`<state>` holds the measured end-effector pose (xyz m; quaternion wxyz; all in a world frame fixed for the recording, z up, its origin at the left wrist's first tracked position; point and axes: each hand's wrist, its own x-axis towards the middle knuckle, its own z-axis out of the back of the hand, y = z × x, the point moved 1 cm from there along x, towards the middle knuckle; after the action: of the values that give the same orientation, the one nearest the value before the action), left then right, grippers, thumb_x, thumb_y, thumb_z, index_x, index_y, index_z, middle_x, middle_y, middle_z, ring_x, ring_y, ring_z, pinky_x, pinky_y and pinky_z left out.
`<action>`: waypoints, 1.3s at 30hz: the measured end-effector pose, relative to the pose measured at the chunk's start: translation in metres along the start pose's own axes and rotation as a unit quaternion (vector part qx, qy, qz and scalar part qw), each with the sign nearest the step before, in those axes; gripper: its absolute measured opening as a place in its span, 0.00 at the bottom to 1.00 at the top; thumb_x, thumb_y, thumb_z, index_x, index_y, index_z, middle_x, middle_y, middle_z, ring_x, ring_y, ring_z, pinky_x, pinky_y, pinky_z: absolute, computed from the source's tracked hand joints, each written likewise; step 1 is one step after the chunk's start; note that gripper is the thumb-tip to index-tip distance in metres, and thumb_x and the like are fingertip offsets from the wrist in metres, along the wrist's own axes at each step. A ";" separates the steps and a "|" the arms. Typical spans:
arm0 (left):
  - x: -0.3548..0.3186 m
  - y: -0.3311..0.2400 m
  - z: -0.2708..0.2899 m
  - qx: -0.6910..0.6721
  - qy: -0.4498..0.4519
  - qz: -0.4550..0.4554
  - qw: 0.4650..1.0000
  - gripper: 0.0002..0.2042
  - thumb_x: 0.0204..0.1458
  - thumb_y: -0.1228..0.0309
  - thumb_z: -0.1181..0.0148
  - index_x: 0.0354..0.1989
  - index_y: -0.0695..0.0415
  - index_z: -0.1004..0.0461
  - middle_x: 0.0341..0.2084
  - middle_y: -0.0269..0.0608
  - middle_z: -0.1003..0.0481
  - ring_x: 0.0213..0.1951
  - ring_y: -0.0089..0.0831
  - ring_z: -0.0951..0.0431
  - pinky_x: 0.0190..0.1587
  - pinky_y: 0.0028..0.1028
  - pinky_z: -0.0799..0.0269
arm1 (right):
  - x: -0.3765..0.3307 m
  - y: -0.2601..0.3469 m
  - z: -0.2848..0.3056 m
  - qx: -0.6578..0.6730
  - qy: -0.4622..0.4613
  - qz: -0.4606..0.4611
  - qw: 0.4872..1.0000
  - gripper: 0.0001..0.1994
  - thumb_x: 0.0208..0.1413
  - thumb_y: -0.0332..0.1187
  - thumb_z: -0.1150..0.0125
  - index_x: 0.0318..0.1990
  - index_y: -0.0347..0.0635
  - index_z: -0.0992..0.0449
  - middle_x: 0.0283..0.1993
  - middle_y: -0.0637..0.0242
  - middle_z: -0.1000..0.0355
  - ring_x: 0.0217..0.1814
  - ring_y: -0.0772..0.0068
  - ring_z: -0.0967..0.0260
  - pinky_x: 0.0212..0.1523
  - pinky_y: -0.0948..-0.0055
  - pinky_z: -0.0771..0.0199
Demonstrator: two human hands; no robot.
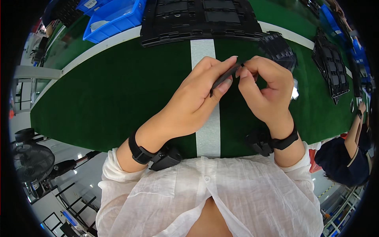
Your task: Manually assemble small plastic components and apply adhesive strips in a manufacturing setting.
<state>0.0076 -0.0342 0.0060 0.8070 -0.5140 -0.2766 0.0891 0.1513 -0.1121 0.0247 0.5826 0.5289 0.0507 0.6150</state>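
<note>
In front of my chest, my left hand (200,90) grips a thin, flat black piece (226,76) along its edges, thumb on one side and fingers on the other. The piece is tilted, its upper right end pointing at my right hand (268,83). That hand pinches at this end with thumb and forefinger, where a small dark bit shows between the tips. Whether that bit belongs to the flat piece I cannot tell. Just beyond my right hand lies a pile of black flat parts (278,49). Black straps with small devices sit on both wrists.
A green work surface (118,94) with a pale stripe (208,134) lies under my hands. Stacked black trays (201,23) stand at the far side, a blue bin (114,21) left of them. More black trays (333,67) lie right. A fan (33,160) stands left; another person (345,158) works right.
</note>
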 end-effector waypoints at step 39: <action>0.014 -0.007 0.047 0.244 -0.021 -0.240 0.939 0.17 0.46 0.76 0.47 0.47 0.67 0.30 0.44 0.54 0.29 0.46 0.41 0.30 0.48 0.33 0.34 | -0.014 0.002 -0.015 0.197 0.091 -0.124 0.968 0.07 0.54 0.29 0.45 0.27 0.37 0.27 0.20 0.66 0.28 0.18 0.83 0.36 0.18 0.83 0.39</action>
<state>-0.0076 0.0052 0.0323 0.8993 -0.2178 -0.3779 -0.0317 0.1359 -0.1155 0.0116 0.5316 0.5649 0.2882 0.5616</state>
